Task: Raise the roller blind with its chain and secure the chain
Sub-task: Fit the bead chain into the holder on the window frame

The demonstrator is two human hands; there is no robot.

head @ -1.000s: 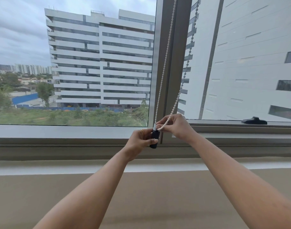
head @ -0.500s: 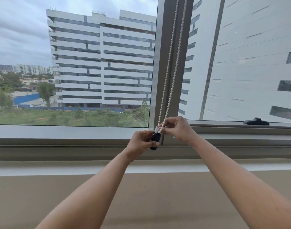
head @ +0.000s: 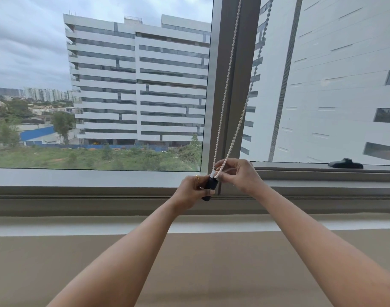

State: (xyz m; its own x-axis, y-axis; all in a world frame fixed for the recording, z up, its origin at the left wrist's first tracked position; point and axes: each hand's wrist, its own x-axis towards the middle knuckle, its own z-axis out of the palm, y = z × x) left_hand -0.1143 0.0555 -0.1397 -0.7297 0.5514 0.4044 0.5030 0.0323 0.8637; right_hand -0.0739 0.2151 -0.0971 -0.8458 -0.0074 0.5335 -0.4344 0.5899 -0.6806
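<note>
A white bead chain hangs in two strands in front of the grey window post. Both strands meet at a small black chain holder at the foot of the post. My left hand is closed around the holder, thumb on its front. My right hand pinches the chain just above the holder's white tip. The right strand bows out to the right over the glass. The blind itself is out of view above the frame.
Two large panes show office buildings and grass outside. A black window handle lies on the lower frame of the right pane. A grey sill runs across, with a beige surface below my forearms.
The right strand, which ran straight beside the left one half a second ago, now bows out to the right again. Both hands stay at the holder.
</note>
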